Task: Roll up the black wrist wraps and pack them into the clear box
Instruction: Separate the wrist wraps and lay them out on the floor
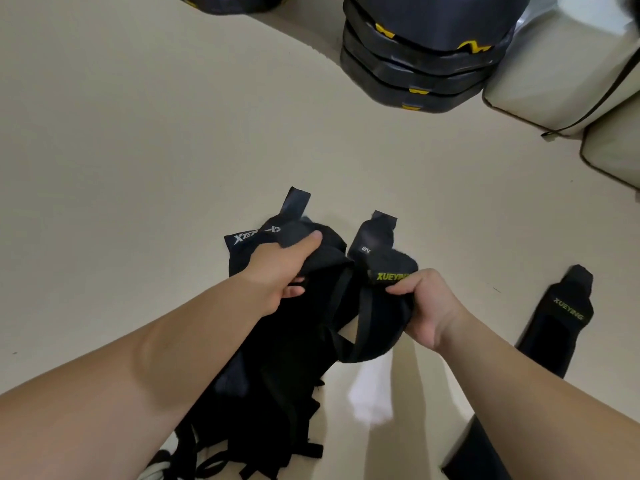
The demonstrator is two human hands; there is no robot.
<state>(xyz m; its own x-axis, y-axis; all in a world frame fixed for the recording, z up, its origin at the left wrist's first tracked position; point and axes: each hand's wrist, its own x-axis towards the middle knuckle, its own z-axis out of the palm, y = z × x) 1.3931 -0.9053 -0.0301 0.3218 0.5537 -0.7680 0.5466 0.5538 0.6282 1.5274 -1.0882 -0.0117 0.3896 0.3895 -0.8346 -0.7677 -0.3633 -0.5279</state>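
my left hand (280, 271) grips the tangled heap of black wrist wraps (284, 344) on the floor (138, 150), pinning it, i judge, so my right hand (426, 306), pinched on the xueying-labelled wrap (381, 261), can tug that one free for rolling; the clear box isn't in view.

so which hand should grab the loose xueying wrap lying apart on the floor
Right, probably. The loose XUEYING wrap lies beside the right forearm, nearer the right hand, which pinches a second XUEYING wrap. The left hand grips the black bundle on the far side.
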